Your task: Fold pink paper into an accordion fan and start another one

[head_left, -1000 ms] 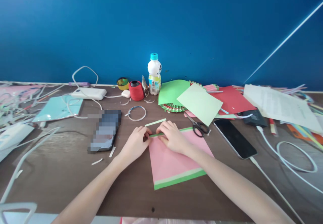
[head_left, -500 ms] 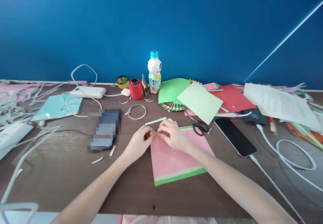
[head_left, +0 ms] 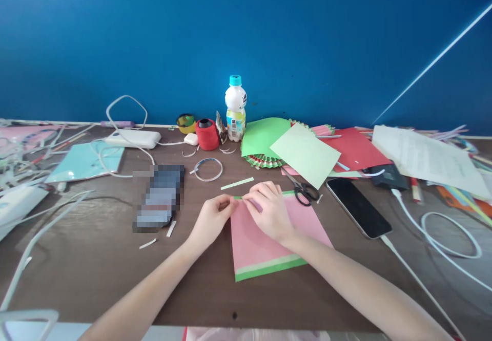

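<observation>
A pink sheet of paper [head_left: 253,238] with light green and green bands along its near edge lies flat on the table. A green strip [head_left: 287,193] shows along its far edge. My left hand [head_left: 213,218] is closed, thumb and index finger pinching the sheet's far left corner. Just to the right, my right hand [head_left: 271,210] has its fingers bent and pressed together at the far edge, thumb and index finger on the green strip. The hand covers the middle of that edge. A narrow pale green paper strip [head_left: 237,183] lies just beyond the hands.
Black-handled scissors [head_left: 305,194] lie by the sheet's far right corner. Phones rest on either side [head_left: 359,208]. Behind are a bottle [head_left: 236,110], a red roll [head_left: 207,135], a clear ring [head_left: 207,169] and coloured papers [head_left: 305,154]. White cables [head_left: 449,218] cross both sides.
The far green edge, lifted between my fingertips before, now lies lower along the sheet. My right hand has shifted slightly right and down; my left hand stays at the corner.
</observation>
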A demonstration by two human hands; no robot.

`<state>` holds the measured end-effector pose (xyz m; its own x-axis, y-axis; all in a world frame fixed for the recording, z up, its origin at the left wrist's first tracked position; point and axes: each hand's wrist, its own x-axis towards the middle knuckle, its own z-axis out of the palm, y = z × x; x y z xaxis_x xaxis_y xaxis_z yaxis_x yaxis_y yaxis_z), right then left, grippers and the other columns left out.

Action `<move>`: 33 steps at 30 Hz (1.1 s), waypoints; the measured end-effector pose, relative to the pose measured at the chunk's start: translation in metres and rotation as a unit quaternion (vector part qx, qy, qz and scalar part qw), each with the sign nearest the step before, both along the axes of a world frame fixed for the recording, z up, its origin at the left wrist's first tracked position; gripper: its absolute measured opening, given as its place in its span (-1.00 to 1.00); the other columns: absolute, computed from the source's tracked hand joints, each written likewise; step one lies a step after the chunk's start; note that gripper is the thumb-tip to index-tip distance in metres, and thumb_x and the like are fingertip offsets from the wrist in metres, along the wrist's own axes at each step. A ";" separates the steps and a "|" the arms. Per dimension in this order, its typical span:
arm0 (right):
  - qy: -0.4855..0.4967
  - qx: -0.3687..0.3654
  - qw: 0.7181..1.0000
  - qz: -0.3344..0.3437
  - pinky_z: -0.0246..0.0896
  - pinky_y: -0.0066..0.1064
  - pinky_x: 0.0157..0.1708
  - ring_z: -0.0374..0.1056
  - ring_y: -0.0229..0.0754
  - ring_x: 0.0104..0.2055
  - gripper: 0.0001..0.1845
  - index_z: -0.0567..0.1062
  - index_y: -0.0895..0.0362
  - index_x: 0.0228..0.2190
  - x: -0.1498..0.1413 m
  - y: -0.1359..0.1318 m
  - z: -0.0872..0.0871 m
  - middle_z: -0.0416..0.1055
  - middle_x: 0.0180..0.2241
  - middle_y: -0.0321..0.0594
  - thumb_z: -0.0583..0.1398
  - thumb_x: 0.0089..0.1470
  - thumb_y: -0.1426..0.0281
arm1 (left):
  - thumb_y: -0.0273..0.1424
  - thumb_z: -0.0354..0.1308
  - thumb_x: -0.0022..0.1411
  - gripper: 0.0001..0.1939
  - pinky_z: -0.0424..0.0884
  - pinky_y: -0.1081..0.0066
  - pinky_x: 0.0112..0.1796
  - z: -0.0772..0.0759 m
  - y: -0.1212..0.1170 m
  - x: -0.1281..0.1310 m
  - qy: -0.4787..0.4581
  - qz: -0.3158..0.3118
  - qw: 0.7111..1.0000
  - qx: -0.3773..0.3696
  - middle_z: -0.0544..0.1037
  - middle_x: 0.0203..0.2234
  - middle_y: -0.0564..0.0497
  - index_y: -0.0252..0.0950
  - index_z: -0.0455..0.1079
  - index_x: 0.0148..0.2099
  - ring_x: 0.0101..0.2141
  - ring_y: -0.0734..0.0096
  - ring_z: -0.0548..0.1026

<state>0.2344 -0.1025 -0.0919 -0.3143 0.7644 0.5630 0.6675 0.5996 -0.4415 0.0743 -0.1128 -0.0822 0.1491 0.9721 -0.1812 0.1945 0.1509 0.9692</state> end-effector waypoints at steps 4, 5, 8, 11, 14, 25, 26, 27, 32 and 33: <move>0.004 -0.016 1.000 0.009 -0.04 -0.31 -0.32 0.16 -0.20 -0.31 -0.88 0.39 0.13 -0.51 0.000 -0.001 0.000 0.35 -0.45 -0.27 0.12 0.06 0.48 | -0.24 0.07 0.08 -0.75 0.26 0.51 -0.42 0.000 -0.002 0.001 0.031 -0.006 0.999 0.018 0.47 -0.54 0.06 -0.35 0.39 -0.38 -0.44 0.40 0.39; 0.002 -0.017 1.000 0.012 -0.04 -0.32 -0.33 0.16 -0.20 -0.31 -0.88 0.38 0.14 -0.51 0.000 -0.001 0.000 0.34 -0.45 -0.27 0.12 0.05 0.49 | -0.23 0.06 0.09 -0.74 0.26 0.51 -0.42 0.001 -0.003 0.002 0.042 -0.005 0.999 0.025 0.47 -0.54 0.06 -0.35 0.39 -0.39 -0.45 0.41 0.39; -0.010 -0.008 1.000 0.019 -0.05 -0.32 -0.34 0.14 -0.21 -0.32 -0.86 0.37 0.14 -0.52 0.001 -0.001 0.000 0.33 -0.46 -0.27 0.11 0.05 0.50 | -0.22 0.04 0.10 -0.72 0.23 0.52 -0.45 0.001 -0.004 0.003 0.070 0.001 0.997 0.040 0.46 -0.56 0.07 -0.35 0.39 -0.41 -0.48 0.43 0.37; -0.030 0.010 0.999 0.032 -0.07 -0.32 -0.35 0.14 -0.21 -0.33 -0.84 0.37 0.15 -0.52 0.002 0.000 0.001 0.33 -0.47 -0.25 0.08 0.07 0.49 | -0.21 0.03 0.10 -0.70 0.22 0.53 -0.47 0.000 -0.004 0.005 0.082 0.002 0.996 0.045 0.44 -0.58 0.08 -0.35 0.40 -0.42 -0.50 0.45 0.36; -0.048 0.026 0.998 0.042 -0.07 -0.32 -0.35 0.15 -0.21 -0.34 -0.83 0.38 0.16 -0.52 0.003 0.001 0.002 0.33 -0.47 -0.25 0.06 0.08 0.49 | -0.21 0.03 0.10 -0.70 0.23 0.53 -0.47 0.000 -0.004 0.005 0.081 0.001 0.996 0.043 0.45 -0.57 0.08 -0.35 0.40 -0.41 -0.49 0.45 0.37; 0.003 -0.038 0.998 0.053 0.02 -0.33 -0.29 0.17 -0.20 -0.31 -0.89 0.39 0.14 -0.50 0.006 0.003 0.005 0.33 -0.45 -0.25 0.10 0.03 0.50 | -0.18 0.06 0.08 -0.69 0.23 0.52 -0.48 0.005 -0.005 0.006 0.067 0.005 0.998 0.018 0.47 -0.56 0.07 -0.35 0.42 -0.41 -0.49 0.44 0.36; 0.004 -0.042 0.998 0.055 0.02 -0.33 -0.28 0.18 -0.20 -0.31 -0.88 0.39 0.13 -0.49 0.006 0.004 0.005 0.33 -0.45 -0.25 0.10 0.03 0.50 | -0.18 0.06 0.08 -0.69 0.24 0.52 -0.47 0.004 -0.005 0.005 0.061 0.006 0.998 0.016 0.48 -0.55 0.06 -0.35 0.43 -0.40 -0.48 0.43 0.37; 0.005 -0.043 0.997 0.057 0.03 -0.33 -0.28 0.18 -0.20 -0.30 -0.88 0.40 0.13 -0.49 0.006 0.004 0.005 0.33 -0.44 -0.25 0.10 0.04 0.49 | -0.18 0.06 0.07 -0.68 0.25 0.52 -0.46 0.004 -0.005 0.005 0.054 0.008 0.998 0.015 0.49 -0.54 0.06 -0.35 0.43 -0.40 -0.48 0.42 0.38; -0.009 -0.021 0.998 0.065 0.02 -0.33 -0.29 0.19 -0.20 -0.31 -0.88 0.40 0.14 -0.50 0.007 0.005 0.007 0.35 -0.44 -0.25 0.10 0.05 0.46 | -0.19 0.08 0.07 -0.69 0.23 0.53 -0.48 0.005 -0.004 0.005 0.050 0.011 0.999 0.014 0.49 -0.54 0.06 -0.35 0.44 -0.41 -0.49 0.44 0.37; -0.016 -0.011 0.998 0.063 0.01 -0.33 -0.30 0.19 -0.20 -0.31 -0.88 0.41 0.14 -0.50 0.007 0.004 0.007 0.35 -0.44 -0.24 0.11 0.05 0.46 | -0.19 0.07 0.07 -0.69 0.23 0.53 -0.48 0.005 -0.004 0.005 0.053 0.010 0.998 0.015 0.48 -0.55 0.06 -0.35 0.44 -0.41 -0.49 0.44 0.37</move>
